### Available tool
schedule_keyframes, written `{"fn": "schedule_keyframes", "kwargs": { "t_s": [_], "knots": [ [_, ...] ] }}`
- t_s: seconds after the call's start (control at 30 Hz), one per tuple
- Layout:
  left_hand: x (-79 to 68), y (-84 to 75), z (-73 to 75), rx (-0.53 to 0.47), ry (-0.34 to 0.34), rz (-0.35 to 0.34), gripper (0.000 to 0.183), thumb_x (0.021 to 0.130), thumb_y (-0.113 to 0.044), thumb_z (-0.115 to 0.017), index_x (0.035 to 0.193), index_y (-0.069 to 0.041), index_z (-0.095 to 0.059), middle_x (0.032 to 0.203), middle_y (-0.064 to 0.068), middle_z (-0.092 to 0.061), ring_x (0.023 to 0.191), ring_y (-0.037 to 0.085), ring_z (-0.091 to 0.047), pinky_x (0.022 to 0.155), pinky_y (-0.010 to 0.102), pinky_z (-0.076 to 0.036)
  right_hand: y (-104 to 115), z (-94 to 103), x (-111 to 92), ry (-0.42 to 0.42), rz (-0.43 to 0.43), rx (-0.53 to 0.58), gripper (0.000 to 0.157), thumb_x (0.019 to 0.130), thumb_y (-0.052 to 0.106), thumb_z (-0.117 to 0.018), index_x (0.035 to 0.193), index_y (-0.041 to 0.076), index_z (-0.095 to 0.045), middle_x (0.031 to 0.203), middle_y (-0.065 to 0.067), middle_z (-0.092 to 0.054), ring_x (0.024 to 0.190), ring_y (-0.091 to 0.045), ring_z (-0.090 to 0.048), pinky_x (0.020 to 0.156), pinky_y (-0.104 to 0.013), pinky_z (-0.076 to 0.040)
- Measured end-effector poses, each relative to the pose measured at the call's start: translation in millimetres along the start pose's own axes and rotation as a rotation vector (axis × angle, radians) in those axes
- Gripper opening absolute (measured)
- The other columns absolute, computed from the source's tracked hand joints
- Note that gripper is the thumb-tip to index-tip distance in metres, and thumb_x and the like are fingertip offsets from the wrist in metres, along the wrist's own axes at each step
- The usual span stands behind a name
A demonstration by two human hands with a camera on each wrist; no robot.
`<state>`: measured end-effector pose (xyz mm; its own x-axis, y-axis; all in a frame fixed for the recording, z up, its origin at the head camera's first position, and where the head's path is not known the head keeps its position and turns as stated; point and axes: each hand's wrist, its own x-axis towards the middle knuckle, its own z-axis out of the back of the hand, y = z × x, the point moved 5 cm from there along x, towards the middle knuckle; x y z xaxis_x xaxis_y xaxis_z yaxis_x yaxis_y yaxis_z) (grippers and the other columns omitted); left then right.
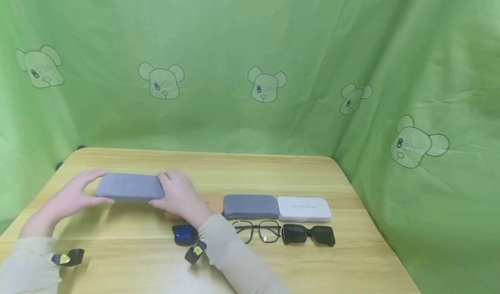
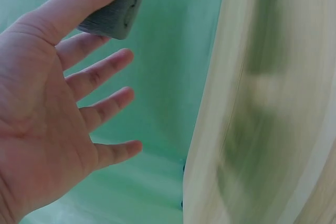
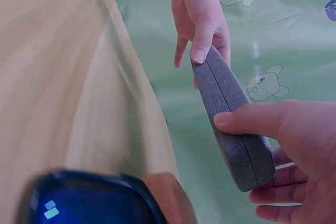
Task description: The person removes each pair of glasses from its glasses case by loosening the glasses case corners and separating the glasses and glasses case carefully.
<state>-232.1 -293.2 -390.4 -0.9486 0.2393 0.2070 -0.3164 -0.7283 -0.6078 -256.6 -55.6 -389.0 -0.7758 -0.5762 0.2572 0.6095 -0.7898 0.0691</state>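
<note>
A grey fabric-covered glasses case (image 1: 129, 186) is held up over the left side of the table, with its lid closed. My left hand (image 1: 78, 193) pinches one end between thumb and index finger; in the left wrist view its other fingers are spread apart. The opposite end is gripped by my right hand (image 1: 177, 195), thumb on the near side and fingers behind. In the right wrist view, a seam runs lengthwise along the case (image 3: 226, 95), between both thumbs.
Right of the held case, an orange-brown case (image 1: 212, 202), a second grey case (image 1: 251, 206) and a white case (image 1: 304, 209) form a row. Before them lie blue-lensed sunglasses (image 1: 185, 235), partly hidden by my right arm, black-framed eyeglasses (image 1: 269, 232) and black sunglasses (image 1: 308, 234). Green curtains surround the wooden table (image 1: 332, 272).
</note>
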Motion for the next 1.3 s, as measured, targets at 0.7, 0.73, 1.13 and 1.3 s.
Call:
{"fn": "schedule_keyframes", "kwargs": {
  "t_s": [0.7,0.73,1.13,1.3],
  "knots": [
    [-4.9,20.2,-16.9,0.283,0.141,0.082,0.085,0.056,-0.034,-0.088,0.12,0.01,-0.055,0.115,0.032,-0.062,0.102,0.049,-0.059,0.086,0.067,-0.046,29.2,-39.2,-1.8,0.101,-0.054,-0.153,0.075,0.077,0.069,-0.066,0.135,0.023,-0.052,0.124,0.009,-0.061,0.115,-0.01,-0.056,0.098,-0.025,-0.047],
    [-5.3,20.7,-17.7,0.292,0.143,0.088,0.085,0.056,-0.034,-0.088,0.121,0.009,-0.056,0.117,0.033,-0.061,0.104,0.05,-0.058,0.086,0.068,-0.045,29.6,-40.3,-2.1,0.103,-0.056,-0.156,0.074,0.077,0.069,-0.066,0.135,0.024,-0.052,0.124,0.009,-0.061,0.114,-0.01,-0.056,0.098,-0.026,-0.047],
    [-6.4,22.4,-27.7,0.376,0.168,0.13,0.085,0.056,-0.038,-0.086,0.123,0.004,-0.057,0.133,0.038,-0.048,0.118,0.056,-0.044,0.091,0.081,-0.03,30.6,-49.6,-6.8,0.116,-0.078,-0.151,0.07,0.077,0.068,-0.067,0.13,0.025,-0.056,0.117,0.011,-0.062,0.111,-0.008,-0.056,0.098,-0.025,-0.045],
    [-5.7,21.8,-29.2,0.372,0.169,0.149,0.085,0.056,-0.037,-0.086,0.124,0.005,-0.056,0.133,0.038,-0.048,0.118,0.056,-0.043,0.091,0.083,-0.026,29.3,-53.7,-6.3,0.111,-0.079,-0.148,0.07,0.076,0.068,-0.067,0.13,0.024,-0.056,0.115,0.011,-0.063,0.109,-0.008,-0.057,0.097,-0.025,-0.046]
  ]
}}
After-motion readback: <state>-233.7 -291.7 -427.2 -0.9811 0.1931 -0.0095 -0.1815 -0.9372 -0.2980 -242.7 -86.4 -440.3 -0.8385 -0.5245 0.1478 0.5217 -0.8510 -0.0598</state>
